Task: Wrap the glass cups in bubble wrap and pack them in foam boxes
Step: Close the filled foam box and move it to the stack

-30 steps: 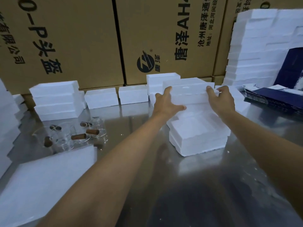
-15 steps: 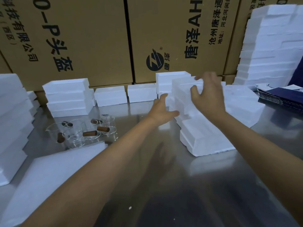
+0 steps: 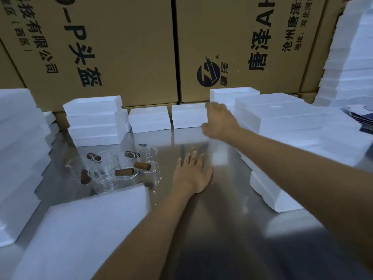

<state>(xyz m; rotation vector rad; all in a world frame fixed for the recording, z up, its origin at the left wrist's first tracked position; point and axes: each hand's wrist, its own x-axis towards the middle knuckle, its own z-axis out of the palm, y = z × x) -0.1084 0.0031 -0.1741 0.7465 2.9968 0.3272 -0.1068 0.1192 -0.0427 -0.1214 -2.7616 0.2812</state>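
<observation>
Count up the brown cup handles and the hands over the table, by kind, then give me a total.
Brown cup handles: 5
Hands: 2 (left hand, right hand)
Total: 7

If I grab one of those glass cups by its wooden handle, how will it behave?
The glass cups look thin-walled, so probably fragile and light. They stand crowded together, so lifting one may knock its neighbours. The wooden handle sticks out sideways, so the cup may tilt in the grip.
</observation>
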